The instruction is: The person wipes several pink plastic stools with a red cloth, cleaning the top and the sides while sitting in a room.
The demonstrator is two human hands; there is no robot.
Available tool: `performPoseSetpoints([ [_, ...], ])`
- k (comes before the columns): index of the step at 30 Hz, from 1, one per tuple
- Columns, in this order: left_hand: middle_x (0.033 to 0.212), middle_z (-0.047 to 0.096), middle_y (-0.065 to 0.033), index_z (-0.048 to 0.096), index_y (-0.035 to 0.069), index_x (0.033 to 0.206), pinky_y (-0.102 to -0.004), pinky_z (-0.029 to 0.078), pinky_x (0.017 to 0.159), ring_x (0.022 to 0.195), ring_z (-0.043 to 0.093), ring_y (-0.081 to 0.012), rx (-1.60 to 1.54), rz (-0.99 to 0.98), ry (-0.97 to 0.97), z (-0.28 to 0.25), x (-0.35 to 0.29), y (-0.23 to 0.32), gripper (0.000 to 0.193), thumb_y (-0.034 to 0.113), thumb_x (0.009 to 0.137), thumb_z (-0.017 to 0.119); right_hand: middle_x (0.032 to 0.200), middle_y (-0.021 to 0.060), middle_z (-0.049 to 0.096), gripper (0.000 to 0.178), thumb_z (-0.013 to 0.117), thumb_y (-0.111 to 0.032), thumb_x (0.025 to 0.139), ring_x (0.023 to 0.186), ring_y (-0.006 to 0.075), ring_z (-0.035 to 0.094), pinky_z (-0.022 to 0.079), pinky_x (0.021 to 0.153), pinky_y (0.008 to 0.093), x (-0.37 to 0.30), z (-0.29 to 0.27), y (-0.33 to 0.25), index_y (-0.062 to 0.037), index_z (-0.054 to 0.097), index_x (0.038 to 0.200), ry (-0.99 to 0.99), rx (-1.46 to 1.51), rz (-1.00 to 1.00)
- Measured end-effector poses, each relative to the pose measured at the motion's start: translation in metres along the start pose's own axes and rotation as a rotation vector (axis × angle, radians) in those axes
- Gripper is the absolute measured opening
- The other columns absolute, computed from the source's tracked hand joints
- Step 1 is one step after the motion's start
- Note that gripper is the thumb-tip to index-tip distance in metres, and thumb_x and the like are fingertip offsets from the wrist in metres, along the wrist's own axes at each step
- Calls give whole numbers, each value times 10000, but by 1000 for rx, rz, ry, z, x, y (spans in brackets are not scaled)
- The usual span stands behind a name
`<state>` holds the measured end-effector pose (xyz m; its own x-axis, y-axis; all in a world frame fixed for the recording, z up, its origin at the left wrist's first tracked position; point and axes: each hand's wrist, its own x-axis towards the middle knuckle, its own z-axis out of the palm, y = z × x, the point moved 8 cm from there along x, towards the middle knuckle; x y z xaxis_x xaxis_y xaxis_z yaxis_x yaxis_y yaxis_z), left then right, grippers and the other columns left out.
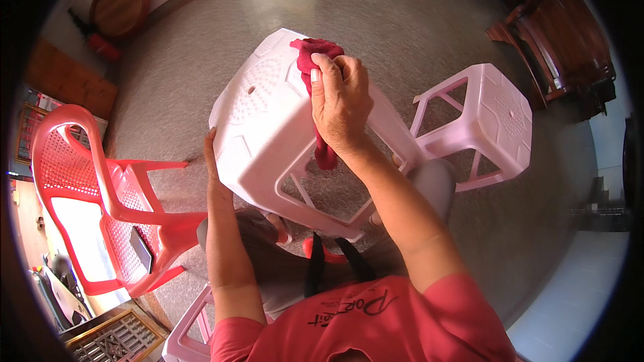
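Note:
A pale pink plastic stool [268, 137] is tilted in front of me, its patterned seat with a small centre hole turned up and to the left. My left hand [212, 155] grips the stool's left edge, its fingers partly hidden. Bunched in my right hand [342, 104] is a dark red cloth [315, 50], pressed on the seat's far right edge. A loose end of the cloth hangs down along the stool's side. My knees are on both sides of the stool's legs.
A second pink stool [506, 121] stands close on the right. To the left is a red plastic armchair [124, 201] with a dark phone-like device [142, 249] on its seat. Another pink stool [184, 345] is at lower left. Dark wooden furniture [560, 37] stands far right.

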<state>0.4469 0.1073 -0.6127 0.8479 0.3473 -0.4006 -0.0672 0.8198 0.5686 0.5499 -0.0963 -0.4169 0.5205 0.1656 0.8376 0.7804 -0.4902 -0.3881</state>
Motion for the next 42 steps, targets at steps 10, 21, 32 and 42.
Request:
performPoseSetpoints([
  [10,1043,567,-155,479,6,1149,-370,499,750,887,578,-262,-52,20,-77,-12,6,5,573,439,774,468,827,78,501,165,502,-127,835,753,244,512,441,590,358,-17,-3,56,-55,505,984,35,-103,114],
  [21,1041,543,-142,479,16,1142,-381,472,763,917,546,-259,-48,133,61,-62,14,19,527,412,797,428,838,193,531,157,467,-197,873,751,351,552,436,621,423,-168,-26,259,-47,508,896,-289,-467,727],
  [32,1120,504,-142,448,37,1190,-425,418,830,991,500,-288,-88,176,42,-87,30,25,581,449,782,409,794,256,481,226,481,-170,862,749,421,498,396,643,455,-184,-12,195,36,390,868,-250,-375,618],
  [42,1176,471,-154,400,50,1236,-448,376,877,1047,467,-306,-79,257,159,-78,18,29,611,456,783,350,734,261,511,192,513,-130,835,706,426,520,408,605,461,-246,-10,156,34,415,828,-510,-101,730],
])
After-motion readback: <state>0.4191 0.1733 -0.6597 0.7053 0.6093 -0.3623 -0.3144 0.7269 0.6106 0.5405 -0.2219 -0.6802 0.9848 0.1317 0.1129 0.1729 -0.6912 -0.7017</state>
